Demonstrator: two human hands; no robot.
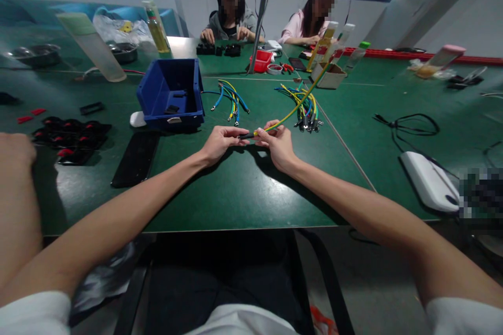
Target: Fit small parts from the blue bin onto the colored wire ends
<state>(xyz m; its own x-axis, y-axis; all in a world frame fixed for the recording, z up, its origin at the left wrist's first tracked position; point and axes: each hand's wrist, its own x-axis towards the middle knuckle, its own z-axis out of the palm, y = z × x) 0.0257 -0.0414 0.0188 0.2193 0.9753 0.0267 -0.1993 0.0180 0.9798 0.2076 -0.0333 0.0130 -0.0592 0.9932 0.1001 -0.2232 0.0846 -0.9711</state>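
Observation:
A yellow-green wire with a black sleeve near its end is held between my two hands above the green table. My left hand pinches the black-sleeved end. Further along, my right hand grips the wire, whose free length rises up to the right. Beyond my left hand lies a loose group of blue and yellow-green wires with metal lugs. A second wire bundle, with black sleeves and lugs, lies just past my right hand.
A blue bin with small black parts stands at left, behind a dark phone. Black and red parts lie further left. A white device with a cable sits at right. Bottles and two people are across the table; another person's arm enters at left.

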